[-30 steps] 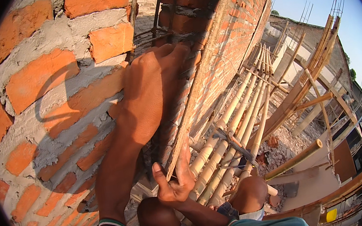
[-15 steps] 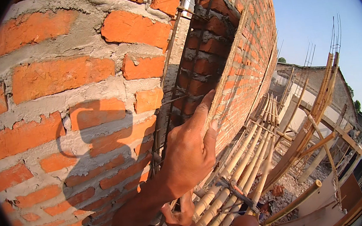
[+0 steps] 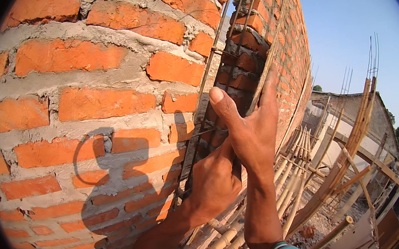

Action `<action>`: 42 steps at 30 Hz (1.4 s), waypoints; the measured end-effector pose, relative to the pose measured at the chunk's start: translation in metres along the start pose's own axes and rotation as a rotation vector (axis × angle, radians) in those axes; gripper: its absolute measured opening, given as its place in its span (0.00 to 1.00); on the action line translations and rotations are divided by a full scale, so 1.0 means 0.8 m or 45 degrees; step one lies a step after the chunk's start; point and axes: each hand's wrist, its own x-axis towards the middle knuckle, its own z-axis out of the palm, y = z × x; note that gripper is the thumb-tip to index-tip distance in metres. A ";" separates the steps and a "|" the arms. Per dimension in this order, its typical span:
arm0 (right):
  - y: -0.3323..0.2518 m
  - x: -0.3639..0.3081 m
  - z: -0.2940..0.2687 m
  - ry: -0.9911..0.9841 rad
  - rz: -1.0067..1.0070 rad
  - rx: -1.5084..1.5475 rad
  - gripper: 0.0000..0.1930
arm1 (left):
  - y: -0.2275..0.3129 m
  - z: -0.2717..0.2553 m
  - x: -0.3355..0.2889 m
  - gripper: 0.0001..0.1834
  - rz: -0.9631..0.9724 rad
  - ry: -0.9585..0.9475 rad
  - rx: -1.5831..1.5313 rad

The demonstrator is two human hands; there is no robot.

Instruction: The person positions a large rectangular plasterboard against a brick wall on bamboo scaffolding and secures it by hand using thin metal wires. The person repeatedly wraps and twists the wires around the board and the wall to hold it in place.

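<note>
A long narrow wooden board stands upright along the edge of the far brick wall section, beside a gap with steel reinforcing bars. My left hand is closed around the lower part of this board, its fingertips partly hidden. Just above and to the right, my right hand lies against the board with its thumb stretched up and apart. Its fingers extend up along the board's outer side. The two hands overlap near the left fingers.
A mortared brick wall fills the left, with my shadow on it. Bamboo poles lashed together run below on the right. Timber posts, leaning planks and rubble lie beyond, near a grey gabled building.
My right hand has risen from low beside the bamboo to the board above my left hand. The left hand keeps its grip and sits lower in view, as the view has shifted.
</note>
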 end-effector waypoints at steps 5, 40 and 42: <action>-0.013 0.014 0.011 0.117 -0.011 -0.039 0.40 | 0.013 -0.031 0.018 0.34 -0.096 -0.199 0.000; -0.025 -0.011 -0.002 0.227 0.017 0.417 0.39 | -0.011 0.013 0.275 0.10 0.460 0.274 0.592; -0.023 -0.010 -0.002 0.211 -0.006 0.382 0.39 | -0.017 0.022 0.278 0.10 0.501 0.307 0.589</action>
